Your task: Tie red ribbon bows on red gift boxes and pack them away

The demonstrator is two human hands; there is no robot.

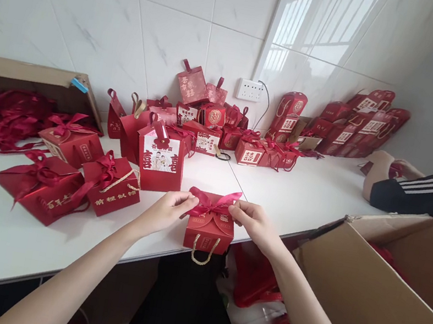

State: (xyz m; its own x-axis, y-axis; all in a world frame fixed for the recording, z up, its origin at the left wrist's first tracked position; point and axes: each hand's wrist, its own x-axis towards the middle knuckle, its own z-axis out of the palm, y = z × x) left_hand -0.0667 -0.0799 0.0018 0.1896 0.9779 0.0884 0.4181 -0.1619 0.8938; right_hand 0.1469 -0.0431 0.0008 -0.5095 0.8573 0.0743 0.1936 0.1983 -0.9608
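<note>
A red gift box (208, 234) with gold print and a gold rope handle stands at the table's front edge. Across its top lies a dark pink satin ribbon (215, 202), shaped into a bow. My left hand (175, 206) pinches the ribbon on the left side of the bow. On the other side, my right hand (255, 223) has its fingers closed on the bow's right part. Just behind and to the left is a taller red box (162, 161) with a printed couple on its label.
Several ribboned red boxes (110, 182) stand to the left, by a cardboard box of loose ribbons (14, 118). More red boxes line the wall below a power socket (250, 90). A large open carton (380, 280) is at right; beyond it is another person's sleeve (425, 190).
</note>
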